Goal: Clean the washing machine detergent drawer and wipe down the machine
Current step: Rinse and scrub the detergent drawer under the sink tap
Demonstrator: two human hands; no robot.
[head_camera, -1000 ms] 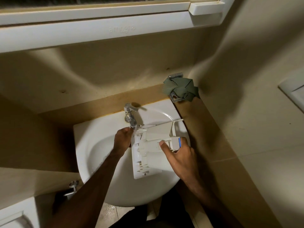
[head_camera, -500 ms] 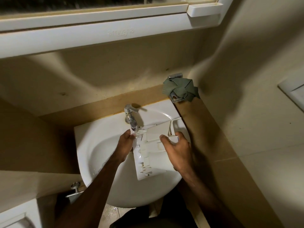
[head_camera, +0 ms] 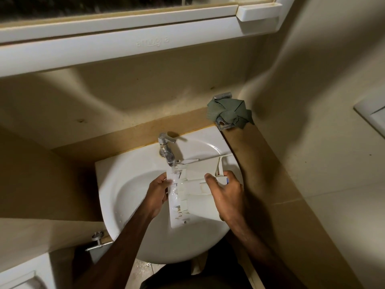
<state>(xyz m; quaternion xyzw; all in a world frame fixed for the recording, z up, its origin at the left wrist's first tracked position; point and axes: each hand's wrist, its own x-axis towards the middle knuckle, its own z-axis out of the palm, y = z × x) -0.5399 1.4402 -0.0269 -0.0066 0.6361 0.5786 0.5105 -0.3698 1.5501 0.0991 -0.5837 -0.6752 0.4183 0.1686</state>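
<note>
Now my left hand (head_camera: 157,195) grips the left edge of the white detergent drawer (head_camera: 193,188), held over the sink (head_camera: 129,184) basin under the faucet (head_camera: 166,151); water wets it. My right hand (head_camera: 226,195) clasps its right side.

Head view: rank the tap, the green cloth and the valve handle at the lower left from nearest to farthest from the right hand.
1. Tap: up and left of the right hand, at the back of the sink.
2. Green cloth: above the hand, on the ledge in the corner.
3. Valve handle: far lower left, beyond the sink's edge.
</note>
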